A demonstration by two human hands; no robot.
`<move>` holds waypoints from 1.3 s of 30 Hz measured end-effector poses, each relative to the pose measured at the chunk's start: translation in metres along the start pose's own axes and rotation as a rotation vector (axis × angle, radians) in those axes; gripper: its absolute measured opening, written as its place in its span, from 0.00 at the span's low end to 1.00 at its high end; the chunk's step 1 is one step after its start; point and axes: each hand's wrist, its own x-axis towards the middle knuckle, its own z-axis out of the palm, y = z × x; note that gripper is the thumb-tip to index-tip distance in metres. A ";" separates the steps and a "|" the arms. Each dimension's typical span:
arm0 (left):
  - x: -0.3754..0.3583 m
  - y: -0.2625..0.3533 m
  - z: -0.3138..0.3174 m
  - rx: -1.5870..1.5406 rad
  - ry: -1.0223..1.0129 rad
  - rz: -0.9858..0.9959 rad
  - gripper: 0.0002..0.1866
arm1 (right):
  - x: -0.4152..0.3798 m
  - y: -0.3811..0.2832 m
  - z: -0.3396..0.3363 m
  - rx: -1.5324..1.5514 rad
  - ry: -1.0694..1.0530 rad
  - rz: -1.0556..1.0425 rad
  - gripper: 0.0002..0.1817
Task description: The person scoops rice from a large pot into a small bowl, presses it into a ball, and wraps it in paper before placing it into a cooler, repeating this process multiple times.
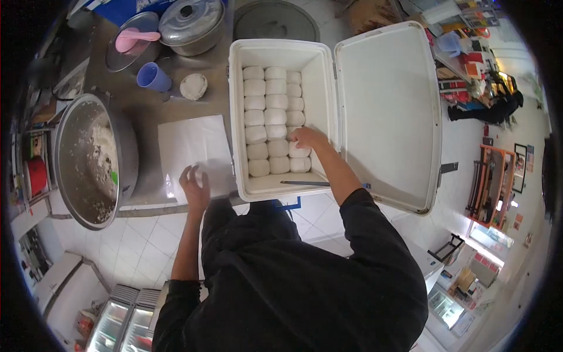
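A white cooler box (237,117) stands open on the counter, with rows of white dough balls (267,117) packed inside. My right hand (308,138) reaches into the box and closes over a dough ball in the right-hand row. My left hand (193,185) is at the counter's near edge, curled round a small white dough ball (200,175) above a white sheet (190,146). My dark sleeves and body fill the lower part of the view.
The box's lid (387,111) hangs open to the right. A big metal bowl (126,152) with dough scraps sits at the left. Behind are a purple cup (153,76), a loose dough lump (193,86), a lidded pot (190,23) and a pink ladle (136,39). A thin metal blade (305,183) lies in the box's near end.
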 end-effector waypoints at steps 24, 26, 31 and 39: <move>0.013 -0.061 -0.066 0.006 -0.206 0.157 0.33 | 0.246 -0.459 -0.134 -0.352 0.952 -0.298 0.27; 0.013 -0.069 -0.078 -0.052 -0.163 0.131 0.32 | 0.268 -0.458 -0.131 -0.382 0.838 -0.243 0.26; 0.041 -0.091 -0.083 -0.805 -0.053 -0.276 0.28 | 0.181 -0.490 -0.148 0.189 0.727 -0.167 0.16; 0.132 -0.058 -0.094 -1.671 -0.321 -0.570 0.38 | 0.018 -0.547 -0.055 1.088 0.611 -0.383 0.38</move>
